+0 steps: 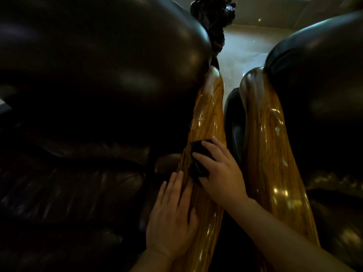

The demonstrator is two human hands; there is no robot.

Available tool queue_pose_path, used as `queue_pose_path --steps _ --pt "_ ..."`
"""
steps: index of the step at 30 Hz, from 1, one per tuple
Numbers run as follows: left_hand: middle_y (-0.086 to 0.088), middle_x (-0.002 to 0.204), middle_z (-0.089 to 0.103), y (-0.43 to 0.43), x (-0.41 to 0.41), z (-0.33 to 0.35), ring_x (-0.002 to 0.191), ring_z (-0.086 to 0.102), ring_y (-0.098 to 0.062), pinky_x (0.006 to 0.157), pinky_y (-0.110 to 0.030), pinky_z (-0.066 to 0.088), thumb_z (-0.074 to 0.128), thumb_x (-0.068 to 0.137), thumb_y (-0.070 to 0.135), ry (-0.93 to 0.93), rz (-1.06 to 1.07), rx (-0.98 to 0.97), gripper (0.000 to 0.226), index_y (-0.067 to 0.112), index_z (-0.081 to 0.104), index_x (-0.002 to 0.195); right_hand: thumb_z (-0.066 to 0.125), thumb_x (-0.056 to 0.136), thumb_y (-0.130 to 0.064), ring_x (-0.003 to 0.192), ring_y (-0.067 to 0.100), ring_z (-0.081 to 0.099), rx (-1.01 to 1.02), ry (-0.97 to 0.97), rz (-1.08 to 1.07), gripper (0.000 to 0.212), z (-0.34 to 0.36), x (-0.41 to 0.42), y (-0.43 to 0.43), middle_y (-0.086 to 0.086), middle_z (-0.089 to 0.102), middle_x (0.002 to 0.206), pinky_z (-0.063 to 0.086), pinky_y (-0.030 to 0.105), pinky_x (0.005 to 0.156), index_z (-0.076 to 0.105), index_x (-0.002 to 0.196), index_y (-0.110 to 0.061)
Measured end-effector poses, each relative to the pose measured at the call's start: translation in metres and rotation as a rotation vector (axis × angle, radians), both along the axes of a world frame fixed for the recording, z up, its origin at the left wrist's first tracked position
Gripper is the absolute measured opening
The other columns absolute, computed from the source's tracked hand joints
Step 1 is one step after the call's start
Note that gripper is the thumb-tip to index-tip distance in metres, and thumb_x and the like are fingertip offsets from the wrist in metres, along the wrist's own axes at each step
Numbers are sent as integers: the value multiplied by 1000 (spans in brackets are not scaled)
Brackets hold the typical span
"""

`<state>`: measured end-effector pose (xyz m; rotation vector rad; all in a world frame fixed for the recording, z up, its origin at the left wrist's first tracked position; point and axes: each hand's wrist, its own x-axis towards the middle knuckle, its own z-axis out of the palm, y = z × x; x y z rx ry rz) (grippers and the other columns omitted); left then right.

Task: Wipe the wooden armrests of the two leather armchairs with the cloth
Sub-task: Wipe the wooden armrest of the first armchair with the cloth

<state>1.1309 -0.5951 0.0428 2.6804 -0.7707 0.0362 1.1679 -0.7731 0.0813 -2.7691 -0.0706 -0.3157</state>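
Two dark leather armchairs stand side by side, the left armchair point(88, 75) and the right armchair point(318, 71). Between them run two glossy striped wooden armrests, the left chair's armrest point(206, 114) and the right chair's armrest point(263, 144). My right hand point(222, 171) presses a small dark cloth point(200, 160) onto the middle of the left chair's armrest. My left hand point(172, 214) lies flat on the same armrest, nearer to me, fingers together and empty. Pale smears show on both armrests farther up.
A narrow dark gap point(231, 122) separates the two armrests. A dark carved wooden object point(214, 18) stands behind the chairs. A shiny pale floor point(245, 44) and a wall lie beyond. The left chair's seat cushion point(68, 193) fills the lower left.
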Motion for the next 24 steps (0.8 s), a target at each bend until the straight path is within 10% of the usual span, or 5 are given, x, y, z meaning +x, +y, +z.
queue_pose_path --steps 15,24 --pt "-8 164 18 0 -1 1 152 10 -21 119 -42 16 43 94 36 2 0 -39 64 16 29 152 61 91 -31 144 26 26 154 3 -342 46 15 55 -6 4 37 153 31 44 114 56 135 -21" --pt "-11 164 15 -1 -2 -4 152 12 -24 119 -45 25 43 93 35 -21 -27 -14 66 11 29 152 66 87 -26 148 26 18 38 15 -133 49 8 32 -16 3 41 151 21 43 117 56 135 -21"
